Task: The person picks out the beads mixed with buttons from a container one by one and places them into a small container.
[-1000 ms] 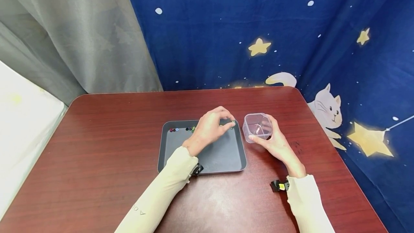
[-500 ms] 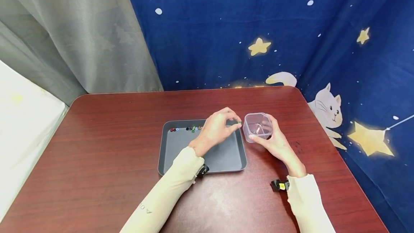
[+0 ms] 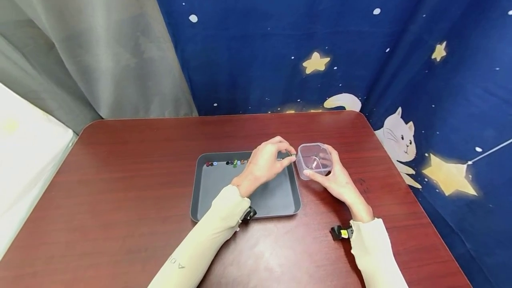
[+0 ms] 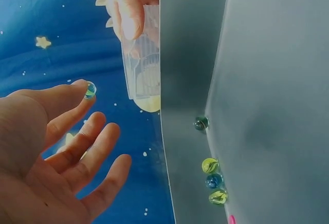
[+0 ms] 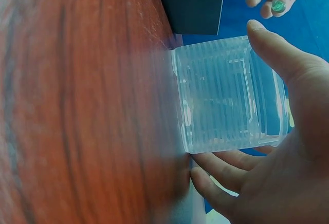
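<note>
Between thumb and forefinger my left hand (image 3: 262, 163) pinches a clear green marble (image 4: 90, 90); its other fingers are spread loosely. The hand is over the right edge of the dark grey tray (image 3: 276, 197), just left of a clear plastic container (image 5: 221, 100). My right hand (image 3: 338, 179) grips that container, thumb on the near side and fingers round the far side. The container stands upright on the table, its top uncovered. Several marbles (image 4: 210, 165) lie along the tray's far side, some hidden behind my left hand in the head view.
Under everything is a reddish-brown wooden table (image 3: 140, 181). A blue curtain (image 3: 260, 48) with stars and a grey curtain (image 3: 100, 48) hang behind it. At the far left is a white surface (image 3: 24, 159).
My left hand has moved right with the marble, from above the tray's far right corner to beside the container. My right hand keeps its hold. The head view has shifted slightly.
</note>
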`<action>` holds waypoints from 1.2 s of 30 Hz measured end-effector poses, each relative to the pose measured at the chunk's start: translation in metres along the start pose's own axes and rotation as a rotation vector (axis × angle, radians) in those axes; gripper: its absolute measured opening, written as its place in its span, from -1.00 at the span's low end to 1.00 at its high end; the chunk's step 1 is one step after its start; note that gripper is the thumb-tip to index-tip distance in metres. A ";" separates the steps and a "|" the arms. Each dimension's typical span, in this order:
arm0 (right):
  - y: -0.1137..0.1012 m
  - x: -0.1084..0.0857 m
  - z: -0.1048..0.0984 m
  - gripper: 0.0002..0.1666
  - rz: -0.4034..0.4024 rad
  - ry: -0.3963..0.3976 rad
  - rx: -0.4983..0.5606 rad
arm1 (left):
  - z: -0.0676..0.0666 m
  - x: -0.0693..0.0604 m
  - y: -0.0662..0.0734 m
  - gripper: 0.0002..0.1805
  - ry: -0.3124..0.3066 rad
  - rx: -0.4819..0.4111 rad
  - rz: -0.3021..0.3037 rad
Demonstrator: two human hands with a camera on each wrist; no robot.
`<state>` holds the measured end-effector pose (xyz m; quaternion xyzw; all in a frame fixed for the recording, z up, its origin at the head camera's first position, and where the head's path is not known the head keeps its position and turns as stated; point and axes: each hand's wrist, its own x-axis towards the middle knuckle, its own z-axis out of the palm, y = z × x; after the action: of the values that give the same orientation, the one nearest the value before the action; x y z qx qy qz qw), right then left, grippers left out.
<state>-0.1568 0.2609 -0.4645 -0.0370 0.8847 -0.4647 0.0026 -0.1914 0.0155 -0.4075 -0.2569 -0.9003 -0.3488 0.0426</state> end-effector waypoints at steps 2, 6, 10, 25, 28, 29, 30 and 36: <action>0.001 0.000 0.000 0.21 0.002 0.003 0.003 | 0.000 0.000 0.001 -0.88 0.000 0.000 0.004; 0.002 0.000 -0.001 0.21 0.012 -0.002 0.003 | 0.001 0.001 0.003 -0.88 0.000 0.005 0.008; 0.002 -0.002 -0.002 0.23 0.020 -0.007 0.001 | 0.003 0.003 0.006 -0.87 -0.005 0.009 0.012; 0.000 -0.001 -0.005 0.22 0.021 -0.027 0.012 | 0.008 0.008 0.013 -0.88 -0.018 -0.004 0.023; 0.000 0.000 -0.004 0.22 0.021 -0.030 0.014 | 0.009 0.008 0.013 -0.89 -0.011 -0.006 0.024; 0.000 0.000 -0.004 0.23 0.021 -0.030 0.013 | 0.009 0.008 0.013 -0.89 -0.009 -0.009 0.023; 0.000 0.000 -0.004 0.23 0.020 -0.030 0.012 | 0.010 0.008 0.014 -0.89 -0.006 -0.009 0.022; 0.001 0.001 -0.002 0.24 0.019 -0.026 0.007 | 0.011 0.009 0.018 -0.90 -0.010 0.002 0.008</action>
<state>-0.1578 0.2633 -0.4643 -0.0346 0.8834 -0.4670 0.0188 -0.1891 0.0377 -0.4027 -0.2621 -0.8999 -0.3464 0.0395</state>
